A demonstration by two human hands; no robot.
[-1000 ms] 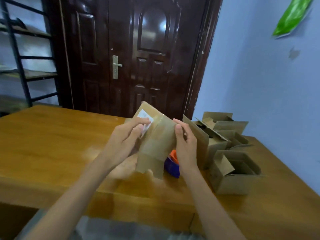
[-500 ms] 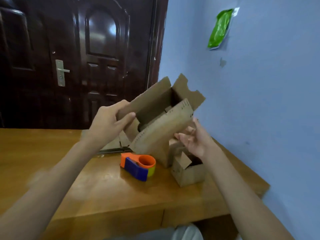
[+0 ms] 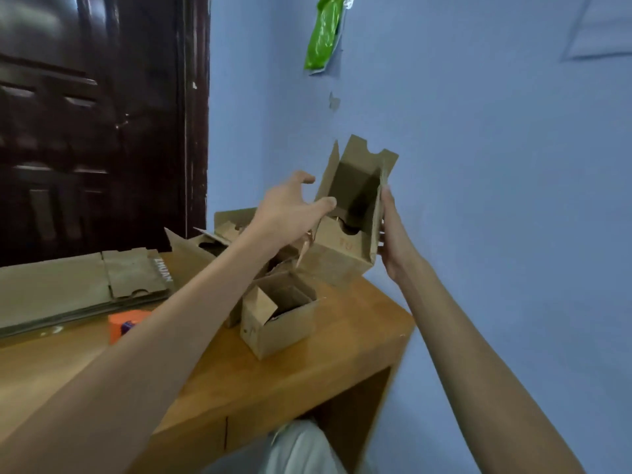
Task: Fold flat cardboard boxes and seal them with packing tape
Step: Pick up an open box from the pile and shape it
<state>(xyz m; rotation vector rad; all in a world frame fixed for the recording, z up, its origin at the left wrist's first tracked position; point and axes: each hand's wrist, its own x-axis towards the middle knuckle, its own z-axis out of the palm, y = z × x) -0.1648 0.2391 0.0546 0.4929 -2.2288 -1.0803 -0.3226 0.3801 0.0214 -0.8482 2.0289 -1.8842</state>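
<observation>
A small brown cardboard box (image 3: 342,249), folded up with its top flaps open, hangs tilted in the air above the table's far right corner. My right hand (image 3: 391,234) grips its right wall from outside. My left hand (image 3: 290,208) is at the box's left side with fingers spread; the thumb tip lies near the left wall and grips nothing. An orange and blue tape dispenser (image 3: 126,323) sits on the wooden table (image 3: 345,340), partly hidden by my left forearm.
Another open folded box (image 3: 284,323) stands near the table's right edge, with more folded boxes (image 3: 219,239) behind it. A stack of flat cardboard (image 3: 68,285) lies at the left. A dark door is behind; a blue wall with a green bag (image 3: 323,32) is close on the right.
The view swung right. The box moved right and turned more upright over the folded boxes. My left hand let go of its flap; my right hand took hold of its right side.
</observation>
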